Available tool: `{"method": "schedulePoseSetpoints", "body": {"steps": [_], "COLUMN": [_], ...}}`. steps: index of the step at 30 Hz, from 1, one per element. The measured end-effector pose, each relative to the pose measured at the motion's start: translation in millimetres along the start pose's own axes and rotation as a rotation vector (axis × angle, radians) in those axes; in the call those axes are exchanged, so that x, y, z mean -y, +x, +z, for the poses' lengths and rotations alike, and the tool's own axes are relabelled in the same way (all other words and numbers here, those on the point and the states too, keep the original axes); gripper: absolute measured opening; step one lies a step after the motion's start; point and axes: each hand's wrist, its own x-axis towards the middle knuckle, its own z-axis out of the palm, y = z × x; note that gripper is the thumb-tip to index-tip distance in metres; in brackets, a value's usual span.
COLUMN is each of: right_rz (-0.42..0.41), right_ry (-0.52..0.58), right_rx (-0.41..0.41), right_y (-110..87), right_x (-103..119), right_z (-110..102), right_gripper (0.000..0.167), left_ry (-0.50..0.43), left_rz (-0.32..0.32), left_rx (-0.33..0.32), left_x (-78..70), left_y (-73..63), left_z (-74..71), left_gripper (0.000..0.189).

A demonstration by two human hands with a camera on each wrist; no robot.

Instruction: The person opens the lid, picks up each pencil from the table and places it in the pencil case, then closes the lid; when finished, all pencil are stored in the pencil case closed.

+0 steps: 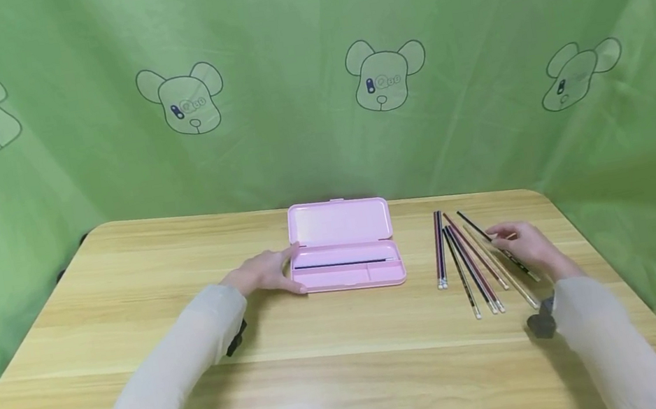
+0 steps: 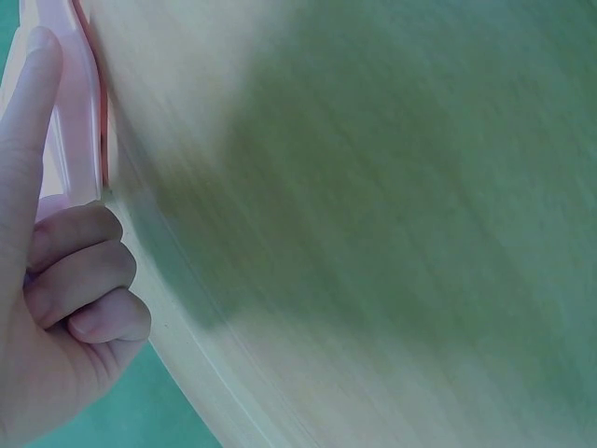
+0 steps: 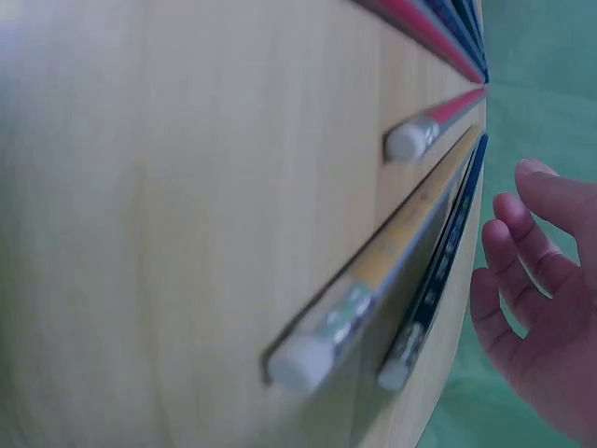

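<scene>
A pink pencil case (image 1: 340, 224) lies open at the table's far side, its lid folded back. One dark pencil (image 1: 343, 264) lies in its long rear compartment. My left hand (image 1: 264, 272) holds the case's left end, thumb along the edge; in the left wrist view the other fingers of that hand (image 2: 79, 271) are curled beside it. At the right, my right hand (image 1: 528, 247) hovers at the outermost black pencil (image 1: 523, 267). In the right wrist view its fingers are relaxed and apart from the black pencil (image 3: 443, 261), holding nothing.
Several loose pencils fan out left of my right hand, including a yellow pencil (image 1: 514, 279) and a red-and-black pair (image 1: 440, 251), eraser ends towards me. A green curtain (image 1: 295, 153) hangs behind the wooden table (image 1: 355, 384).
</scene>
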Motion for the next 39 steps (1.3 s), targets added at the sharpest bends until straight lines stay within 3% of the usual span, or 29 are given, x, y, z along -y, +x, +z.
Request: {"method": "schedulePoseSetpoints", "body": {"steps": [7,15,24,33,39], "right_rz": [0.046,0.093,0.162,0.093,0.014], "right_ry": [-0.035,-0.038,0.025,-0.007,-0.013], "right_rx": [0.073,0.051,0.079,0.039,0.011], "right_y": [-2.0,-0.2,0.3,0.9,5.6], "right_x": [-6,-11,-11,-8,5], "right_z": [-2,1,2,0,-1], "right_gripper": [0.042,0.037,0.033,0.030,0.029], "left_ry": [0.002,0.000,0.007,-0.004,0.006], "left_rz": [0.000,-0.003,-0.004,0.000,-0.017], "left_rx": [-0.001,0.006,0.008,0.017,0.016], "left_x": [-1.0,-3.8,-2.4,-2.7,-3.1], "left_y": [-1.3,-2.8,-2.5,-1.8,-2.4], "left_z": [-1.1,-1.9,-2.1,-2.8,-3.5], "left_gripper": [0.104,0.103,0.104,0.105,0.104]}}
